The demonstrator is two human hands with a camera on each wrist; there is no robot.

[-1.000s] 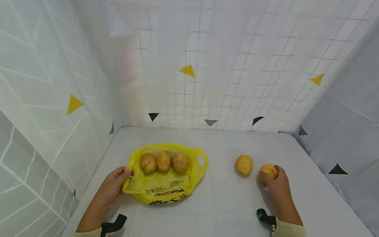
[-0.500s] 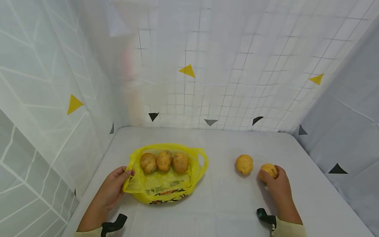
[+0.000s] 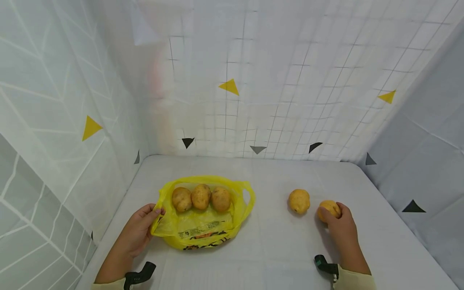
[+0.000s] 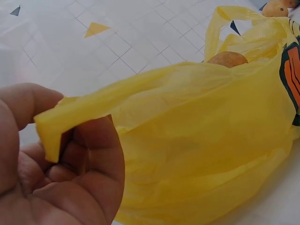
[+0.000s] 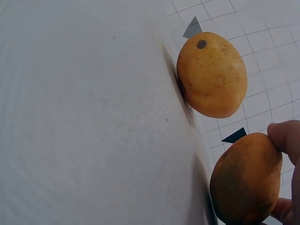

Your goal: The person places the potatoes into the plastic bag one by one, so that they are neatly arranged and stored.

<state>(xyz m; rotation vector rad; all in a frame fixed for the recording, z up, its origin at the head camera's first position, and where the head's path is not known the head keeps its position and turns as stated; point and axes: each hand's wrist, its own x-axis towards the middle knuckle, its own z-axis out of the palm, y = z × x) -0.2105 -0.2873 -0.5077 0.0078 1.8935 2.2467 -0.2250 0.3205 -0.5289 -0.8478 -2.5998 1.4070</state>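
Note:
A yellow plastic bag (image 3: 203, 243) lies with its mouth spread on the table's left half, and three potatoes (image 3: 201, 197) sit in a row inside it. My left hand (image 3: 137, 230) pinches the bag's left edge between thumb and fingers; the left wrist view shows the bag's yellow film (image 4: 201, 136) stretching away from that hand. On the right, my right hand (image 3: 342, 227) grips a potato (image 5: 247, 180) between thumb and fingers, at or just above the tabletop. Another potato (image 3: 299, 201) rests on the table, a little left of the held one.
The white-covered table (image 3: 268, 249) is bounded by a grid-patterned cloth (image 3: 275, 80) behind and cloth walls at both sides. The bag's handle loop (image 3: 250, 197) reaches out toward the right. Black wrist cameras (image 3: 140, 274) sit on both wrists.

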